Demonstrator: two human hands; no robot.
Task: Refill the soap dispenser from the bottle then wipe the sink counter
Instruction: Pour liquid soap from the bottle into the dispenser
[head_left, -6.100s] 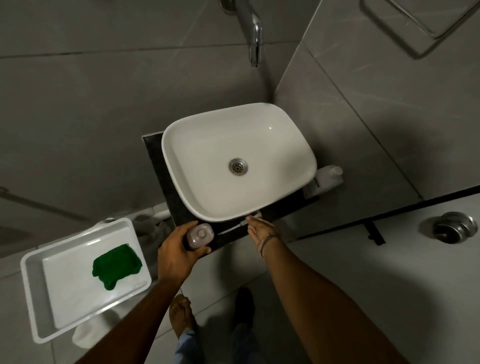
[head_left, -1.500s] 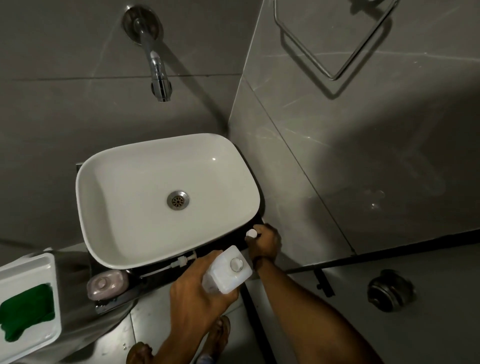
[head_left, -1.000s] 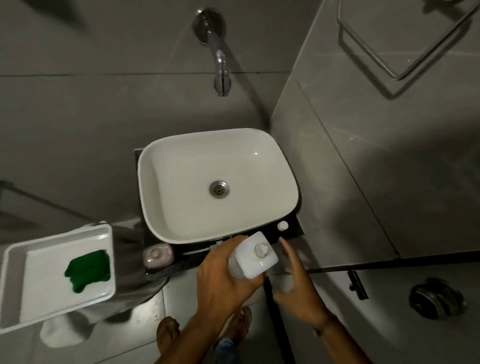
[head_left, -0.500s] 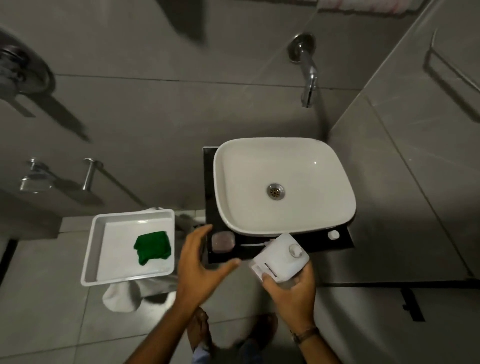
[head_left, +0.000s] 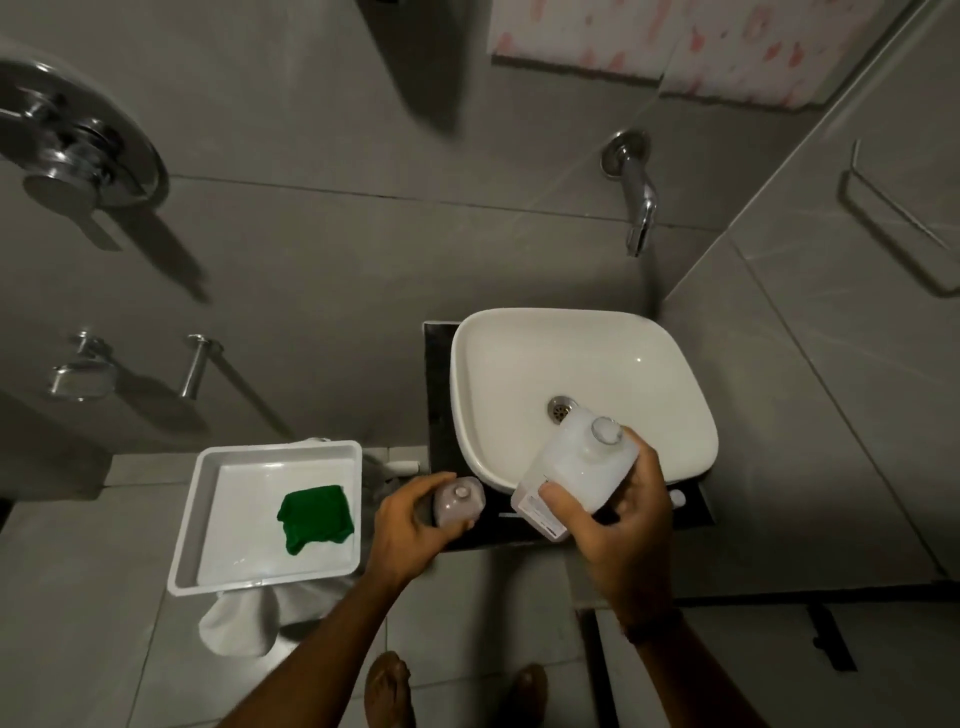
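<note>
My right hand (head_left: 626, 525) grips the white refill bottle (head_left: 582, 467), tilted with its open neck up, over the front rim of the white sink (head_left: 524, 364). On the dark counter (head_left: 436, 415) stands the small pinkish soap dispenser (head_left: 460, 500), its pump off, with my left hand (head_left: 410, 525) wrapped around its left side. The pump's thin tube (head_left: 506, 515) lies on the counter between both hands. The bottle's white cap (head_left: 677, 498) sits on the counter right of my right hand. A green cloth (head_left: 314, 514) lies in a white tray (head_left: 208, 493) to the left.
A chrome tap (head_left: 639, 202) juts from the wall above the sink. A towel ring (head_left: 898, 234) hangs on the right wall. Shower fittings (head_left: 78, 156) are on the left wall. The tray rests on something draped in white fabric (head_left: 239, 623). My feet are on the tiled floor below.
The bottle passed from my left hand to my right and rose over the sink's front rim. My left hand moved onto the soap dispenser. The view swung left.
</note>
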